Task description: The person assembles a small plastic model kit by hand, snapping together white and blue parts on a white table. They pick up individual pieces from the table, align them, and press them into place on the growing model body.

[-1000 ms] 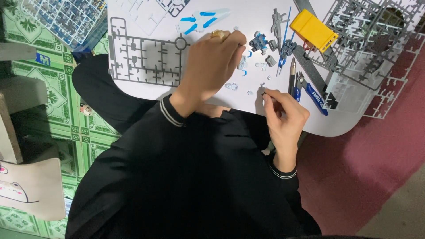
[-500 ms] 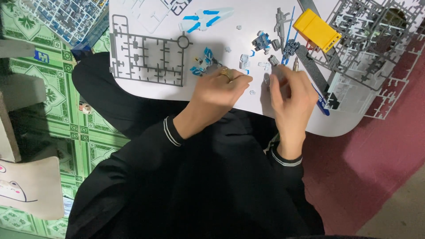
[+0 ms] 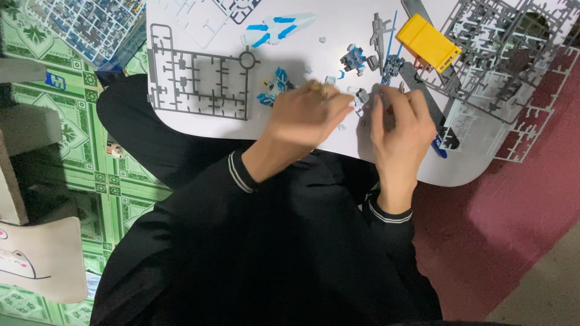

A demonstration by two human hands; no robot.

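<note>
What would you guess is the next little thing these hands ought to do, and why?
Probably press the small grey piece together: the left hand and right hand meet over it on the white table, fingertips almost touching, with loose blue bits beside them. Whether it is gripped is unclear.

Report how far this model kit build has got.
Done: a white-and-blue assembly and small blue-grey sub-assemblies lie finished on the white table. In hand: left hand and right hand meet over small grey pieces. Left: grey part frames hold unclipped parts.
</note>
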